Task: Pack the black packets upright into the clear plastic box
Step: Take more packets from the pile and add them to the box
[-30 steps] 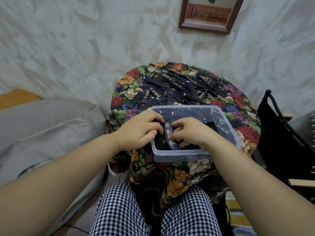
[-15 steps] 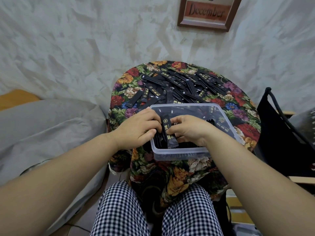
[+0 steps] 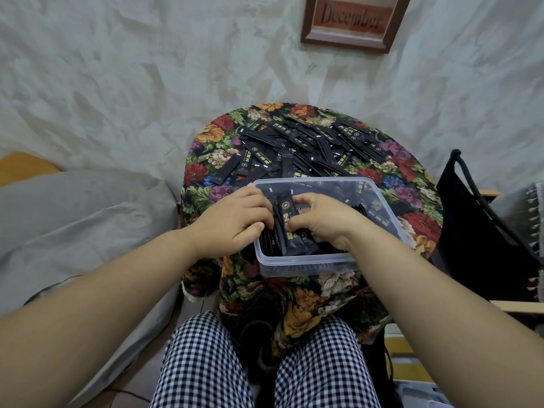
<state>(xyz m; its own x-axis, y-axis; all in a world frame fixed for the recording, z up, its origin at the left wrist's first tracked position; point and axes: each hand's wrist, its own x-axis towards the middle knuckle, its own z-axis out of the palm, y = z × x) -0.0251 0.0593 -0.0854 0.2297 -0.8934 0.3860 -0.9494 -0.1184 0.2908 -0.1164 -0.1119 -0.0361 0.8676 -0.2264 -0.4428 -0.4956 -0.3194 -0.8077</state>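
A clear plastic box [image 3: 306, 267] sits at the near edge of a small round table with a floral cloth [image 3: 212, 136]. Inside it, black packets with gold print [image 3: 285, 222] stand packed at the left end. My left hand [image 3: 232, 222] reaches over the box's left rim, its curled fingers gripping the standing packets. My right hand [image 3: 321, 222] is inside the box, fingers curled round the packets from the right. A heap of loose black packets [image 3: 306, 145] lies on the table behind the box.
A grey cushion [image 3: 73, 225] lies to the left of the table. A black bag [image 3: 482, 231] with a strap stands to the right. A framed "December" picture [image 3: 353, 22] hangs on the wall behind. My checked trouser legs [image 3: 203, 363] are below the table edge.
The hands have stayed on the packets in the box; the upright packet between them has been pushed a little closer into the stack. The camera has tilted slightly.
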